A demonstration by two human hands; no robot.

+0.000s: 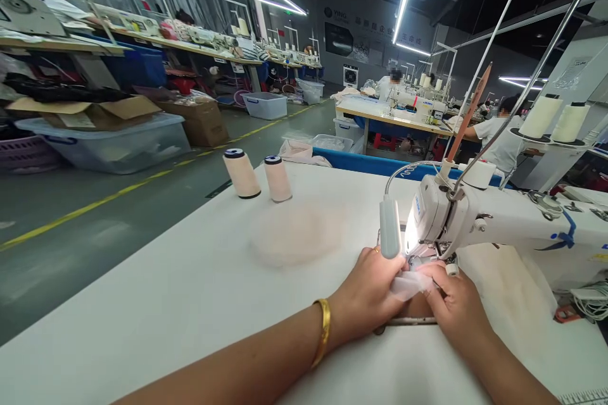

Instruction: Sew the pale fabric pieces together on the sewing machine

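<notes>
A piece of thin, pale pink sheer fabric [407, 286] lies under the needle area of a white sewing machine [494, 221]. On its left side my left hand [373, 285] grips the fabric, fingers closed close to the presser foot. My right hand [453, 297] pinches the fabric's right edge between thumb and fingers. The machine's lamp [390, 228] shines on the spot and partly covers my left fingertips. Behind my right hand, more pale sheer fabric [508, 291] is spread beside the machine arm.
Two thread cones, one cream [242, 174] and one pink [278, 179], stand at the table's far left edge. A blurred pale fabric piece [299, 234] lies on the white table [213, 304]. A cutter with an orange body [567, 313] sits at the right. Co-workers sit farther back.
</notes>
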